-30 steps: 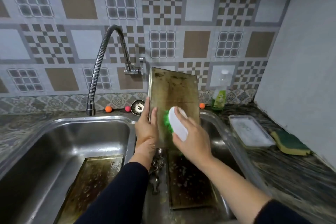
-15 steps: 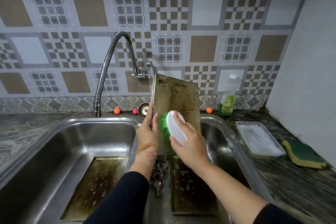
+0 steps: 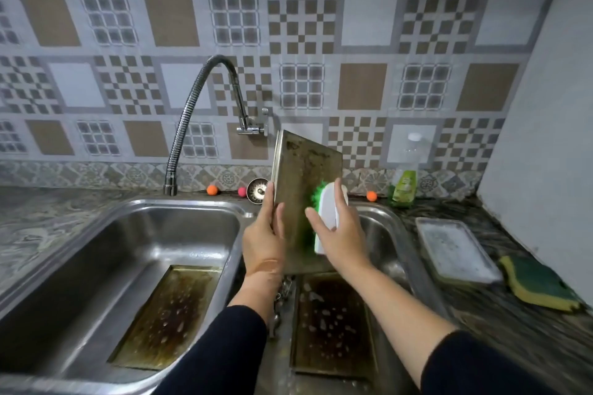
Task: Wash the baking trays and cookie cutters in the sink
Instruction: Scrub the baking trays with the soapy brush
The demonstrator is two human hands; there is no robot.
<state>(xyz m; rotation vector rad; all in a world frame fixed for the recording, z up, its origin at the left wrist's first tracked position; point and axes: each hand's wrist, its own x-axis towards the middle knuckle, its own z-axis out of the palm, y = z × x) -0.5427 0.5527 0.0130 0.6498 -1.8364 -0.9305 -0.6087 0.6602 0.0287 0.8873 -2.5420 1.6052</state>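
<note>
Nearest, two soiled trays lie flat, one (image 3: 167, 314) in the left basin, one (image 3: 332, 324) in the right. Above the divider, the left hand (image 3: 264, 240) grips an upright tray (image 3: 303, 170) by its left edge; the right hand (image 3: 341, 234) grips a brush (image 3: 329, 218) pressed against its face.

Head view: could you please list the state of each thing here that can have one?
Held baking tray: upright, stained, over the sink divider.
Left hand: grips the tray's left edge.
Right hand: holds the scrub brush, green bristles against the tray.
Tray in left basin: flat, greasy, wet.
Tray in right basin: flat, dark, soapy.
Faucet: no water visible.
Sponge: lying on the counter.
</note>
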